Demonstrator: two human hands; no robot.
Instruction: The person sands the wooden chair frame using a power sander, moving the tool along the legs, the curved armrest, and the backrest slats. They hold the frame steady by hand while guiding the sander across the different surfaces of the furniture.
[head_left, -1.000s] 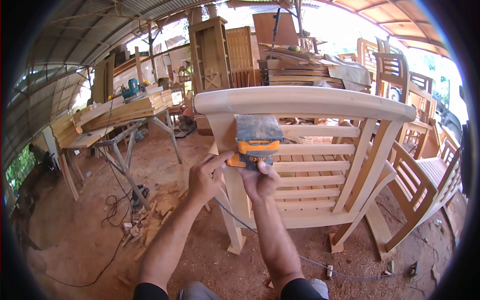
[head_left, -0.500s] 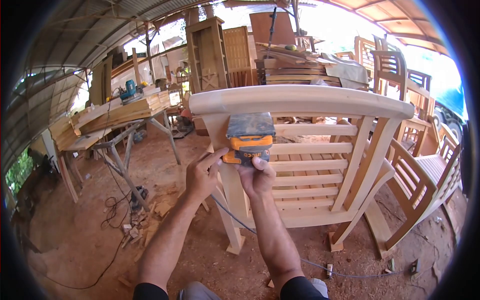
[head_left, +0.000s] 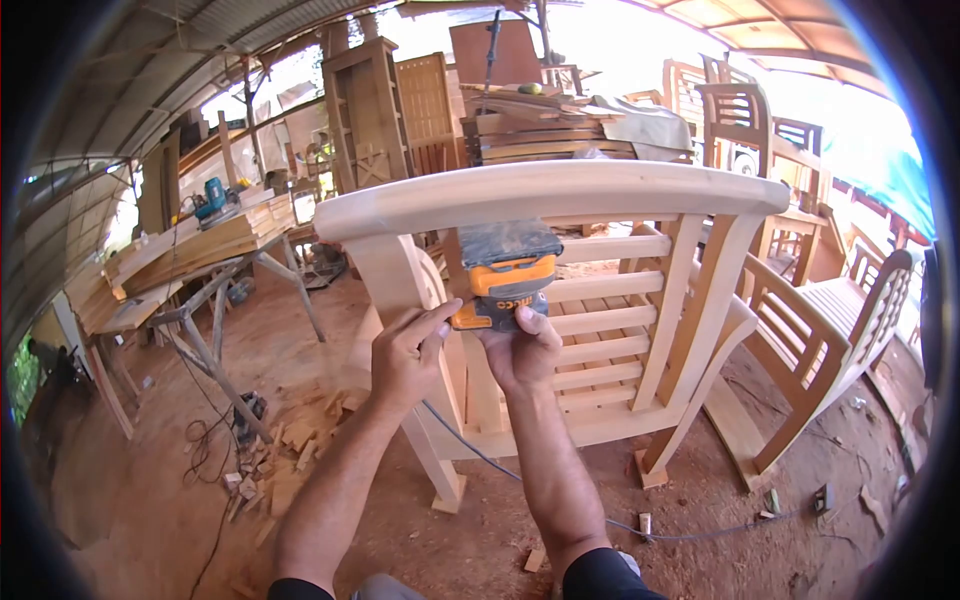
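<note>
Sander [head_left: 507,272] sits flat against the chair [head_left: 560,195] back's upright, just under the top rail. The right hand [head_left: 520,350] is clamped on its base; the left hand [head_left: 408,352] steadies its side, fingers loosely curled. Best keep the pad flat, pressure light, running along the grain.

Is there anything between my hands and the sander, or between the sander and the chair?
Nothing visible. The right hand grips the sander, the left hand touches its side, and the sander presses directly against the chair.

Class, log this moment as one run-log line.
right hand: grips orange sander | left hand: steadies its side | sander: on chair back, below top rail | cord: trails to floor
</note>
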